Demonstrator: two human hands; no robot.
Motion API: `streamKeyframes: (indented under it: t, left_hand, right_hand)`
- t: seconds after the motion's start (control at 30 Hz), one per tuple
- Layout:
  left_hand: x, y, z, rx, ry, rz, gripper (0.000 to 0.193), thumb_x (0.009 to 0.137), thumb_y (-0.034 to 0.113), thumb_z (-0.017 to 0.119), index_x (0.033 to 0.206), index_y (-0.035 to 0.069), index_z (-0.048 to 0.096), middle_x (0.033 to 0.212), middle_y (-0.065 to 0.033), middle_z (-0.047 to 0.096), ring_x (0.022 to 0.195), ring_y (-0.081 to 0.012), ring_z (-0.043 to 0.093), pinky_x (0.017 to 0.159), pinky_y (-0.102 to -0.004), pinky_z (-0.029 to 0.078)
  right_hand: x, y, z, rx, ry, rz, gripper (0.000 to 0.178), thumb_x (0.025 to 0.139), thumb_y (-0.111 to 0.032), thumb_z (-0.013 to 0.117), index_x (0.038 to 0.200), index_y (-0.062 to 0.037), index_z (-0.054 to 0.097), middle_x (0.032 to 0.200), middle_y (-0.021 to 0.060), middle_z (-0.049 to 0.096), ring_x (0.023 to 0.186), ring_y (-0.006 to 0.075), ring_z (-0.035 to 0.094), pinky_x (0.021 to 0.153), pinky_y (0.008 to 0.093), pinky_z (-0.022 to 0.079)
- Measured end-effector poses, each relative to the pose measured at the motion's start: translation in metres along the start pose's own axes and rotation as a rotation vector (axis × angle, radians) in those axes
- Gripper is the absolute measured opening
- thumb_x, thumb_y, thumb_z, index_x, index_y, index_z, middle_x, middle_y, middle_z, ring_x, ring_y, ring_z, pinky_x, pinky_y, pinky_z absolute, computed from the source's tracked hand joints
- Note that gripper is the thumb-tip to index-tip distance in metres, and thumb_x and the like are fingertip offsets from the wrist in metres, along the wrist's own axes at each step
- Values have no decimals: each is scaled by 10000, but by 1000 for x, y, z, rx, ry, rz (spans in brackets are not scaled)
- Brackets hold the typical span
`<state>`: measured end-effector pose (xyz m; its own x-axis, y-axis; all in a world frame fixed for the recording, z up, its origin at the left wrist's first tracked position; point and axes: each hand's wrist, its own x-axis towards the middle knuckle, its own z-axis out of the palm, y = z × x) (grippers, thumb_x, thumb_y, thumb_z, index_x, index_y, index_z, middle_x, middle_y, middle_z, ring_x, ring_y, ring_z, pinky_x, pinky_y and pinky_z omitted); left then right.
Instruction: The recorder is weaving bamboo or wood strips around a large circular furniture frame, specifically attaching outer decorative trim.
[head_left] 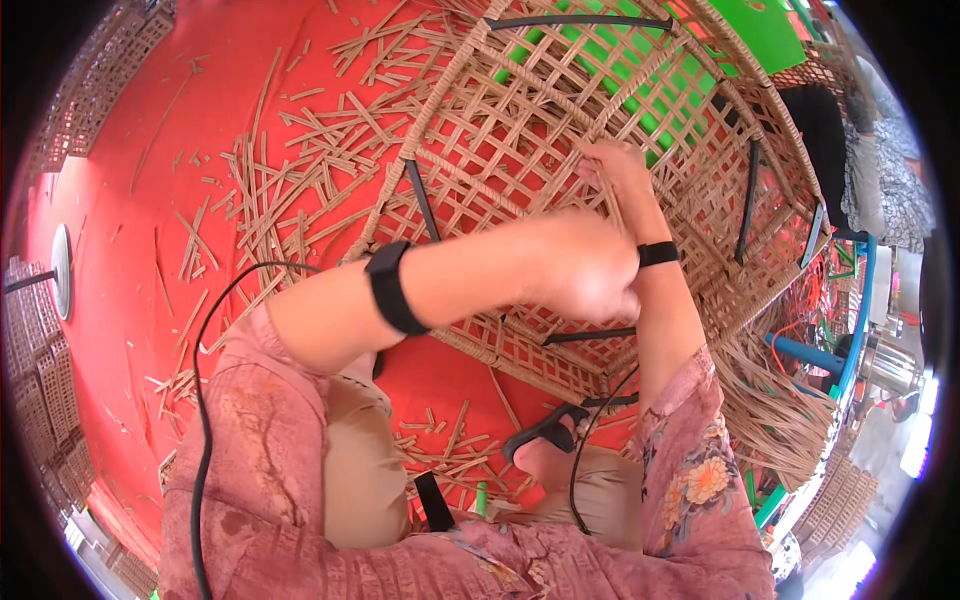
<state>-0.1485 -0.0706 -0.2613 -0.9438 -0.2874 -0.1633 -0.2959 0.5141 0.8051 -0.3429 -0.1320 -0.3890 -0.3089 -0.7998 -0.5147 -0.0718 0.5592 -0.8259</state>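
"Brown wickerwork: large woven piece (700,195), upper centre to upper right of the frame. Left edge?"

"Borders loose cut strips (300,190) scattered on a red floor covering (120,230). Bottom edge comes near the person's legs (365,460), lower centre."

"Hands?"

"Forearms crossed. Right hand (618,170) at the weave, just above frame centre; fingers bunched narrow, cannot tell if a strand is pinched. Left hand (592,270) overlaps the right forearm in view; curled, blurred, so what that grip holds cannot be told."

"Room to move?"

"Widest at left of frame: red stretch between the strips and stacked woven panels (45,380) along the left rim. Right side tight: long strip bundle (775,410) just beside the piece's lower right edge, blue tube (805,353) close by."
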Motion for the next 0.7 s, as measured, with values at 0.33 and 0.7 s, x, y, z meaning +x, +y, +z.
streamKeyframes:
  t: [0.33,0.7]
  left_hand:
    - [-33,34,-4,-394,-395,784,371,823,343,612,726,-15,617,599,-157,574,609,-328,579,540,-409,445]
    - [117,-172,32,-293,647,-361,373,861,298,563,1058,-17,602,928,-200,650,856,-289,629,757,-386,469]
  right_hand:
    - [13,42,9,248,97,-225,359,818,-61,631,1116,120,546,828,129,643,653,150,613,563,275,534]
    - [3,58,21,592,195,-27,216,870,-34,555,1070,46,574,796,89,629,551,144,575,446,227,441]
